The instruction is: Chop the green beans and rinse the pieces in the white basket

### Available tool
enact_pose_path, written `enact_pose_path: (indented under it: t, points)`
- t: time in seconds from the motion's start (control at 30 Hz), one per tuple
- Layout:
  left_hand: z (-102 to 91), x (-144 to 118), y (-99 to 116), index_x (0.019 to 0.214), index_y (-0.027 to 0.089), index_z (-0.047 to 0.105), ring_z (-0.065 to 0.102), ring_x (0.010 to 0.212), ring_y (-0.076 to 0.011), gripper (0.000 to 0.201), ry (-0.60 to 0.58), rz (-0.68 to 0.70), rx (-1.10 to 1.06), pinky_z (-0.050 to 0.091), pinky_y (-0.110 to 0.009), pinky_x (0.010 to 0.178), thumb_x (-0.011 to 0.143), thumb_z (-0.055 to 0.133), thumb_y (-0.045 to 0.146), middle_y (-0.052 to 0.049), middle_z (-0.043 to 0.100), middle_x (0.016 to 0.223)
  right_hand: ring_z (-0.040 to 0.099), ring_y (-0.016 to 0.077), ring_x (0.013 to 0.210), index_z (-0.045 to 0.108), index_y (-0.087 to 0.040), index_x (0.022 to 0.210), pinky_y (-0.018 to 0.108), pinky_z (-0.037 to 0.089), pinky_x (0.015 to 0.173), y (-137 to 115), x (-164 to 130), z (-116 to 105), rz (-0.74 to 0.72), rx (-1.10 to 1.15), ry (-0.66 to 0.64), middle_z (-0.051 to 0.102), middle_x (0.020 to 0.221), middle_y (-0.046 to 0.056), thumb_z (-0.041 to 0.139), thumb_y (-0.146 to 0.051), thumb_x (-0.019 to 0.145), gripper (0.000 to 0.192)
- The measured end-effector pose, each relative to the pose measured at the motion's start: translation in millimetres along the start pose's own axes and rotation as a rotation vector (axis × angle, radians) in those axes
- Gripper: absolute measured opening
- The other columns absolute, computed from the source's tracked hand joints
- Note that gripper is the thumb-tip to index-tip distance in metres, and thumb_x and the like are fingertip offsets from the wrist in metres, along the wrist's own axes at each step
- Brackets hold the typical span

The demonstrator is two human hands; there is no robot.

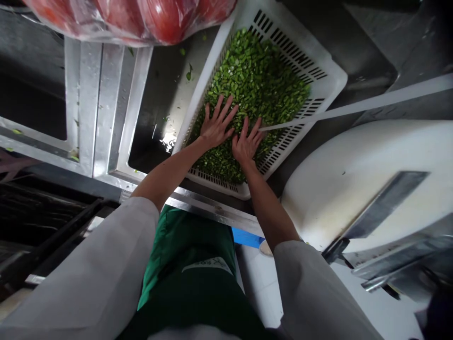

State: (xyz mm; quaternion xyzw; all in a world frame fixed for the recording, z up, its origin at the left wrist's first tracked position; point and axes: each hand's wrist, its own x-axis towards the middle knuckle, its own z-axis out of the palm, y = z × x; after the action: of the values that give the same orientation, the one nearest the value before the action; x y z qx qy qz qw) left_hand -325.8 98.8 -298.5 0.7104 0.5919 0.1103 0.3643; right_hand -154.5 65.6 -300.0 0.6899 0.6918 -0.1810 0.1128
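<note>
A white slotted plastic basket (334, 75) stands in a metal sink (148, 104), tilted in my view. Chopped green vegetable pieces (255, 71) cover its bottom; I cannot tell their exact kind. My left hand (215, 125) lies palm down on the pieces with its fingers spread. Beside it, to the right, my right hand (246, 144) also rests on them, fingers apart. Neither hand grips anything. A pale strip (354, 111), perhaps a stream of water or a hose, runs from the right edge to the fingers of my right hand.
Red tomatoes in a clear plastic bag (166, 19) sit at the top left. On the right, a cleaver (385, 203) lies on a round white cutting board (329, 174). Another sink basin (31, 75) is at the left. A metal counter edge (219, 210) runs before me.
</note>
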Motion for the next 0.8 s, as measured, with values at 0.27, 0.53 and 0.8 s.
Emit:
enact_pose_path:
  t: [0.27, 0.53, 0.8]
  points:
    - [-3.0, 1.0, -2.3, 0.174, 0.027, 0.04, 0.004, 0.175, -0.0394, 0.077, -0.025, 0.014, -0.008, 0.008, -0.073, 0.137, 0.104, 0.055, 0.053, -0.012, 0.026, 0.185, 0.036, 0.0423, 0.159, 0.044, -0.021, 0.17, 0.073, 0.039, 0.122, 13.5, 4.1, -7.8, -0.053, 0.096, 0.065, 0.028, 0.178, 0.023, 0.04, -0.042, 0.108, 0.066]
    - [-7.3, -9.8, 3.7, 0.171, 0.031, 0.043, 0.003, 0.174, -0.0395, 0.061, -0.057, -0.016, 0.014, 0.008, -0.082, 0.133, 0.112, 0.038, 0.045, -0.004, 0.025, 0.186, 0.029, 0.0395, 0.164, 0.055, -0.026, 0.162, 0.07, 0.033, 0.128, 22.6, 30.8, -14.1, -0.183, 0.162, 0.229, 0.039, 0.172, 0.017, 0.029, -0.049, 0.114, 0.059]
    - [-14.9, -13.3, 3.7, 0.153, 0.027, 0.062, 0.021, 0.171, -0.0379, 0.047, -0.017, -0.106, 0.041, 0.022, -0.074, 0.134, 0.111, 0.042, 0.036, -0.009, 0.037, 0.181, 0.044, 0.035, 0.146, 0.074, -0.028, 0.134, 0.069, 0.037, 0.125, 17.4, 36.3, -7.2, -0.317, 0.258, 0.157, 0.061, 0.146, 0.015, 0.043, -0.036, 0.112, 0.039]
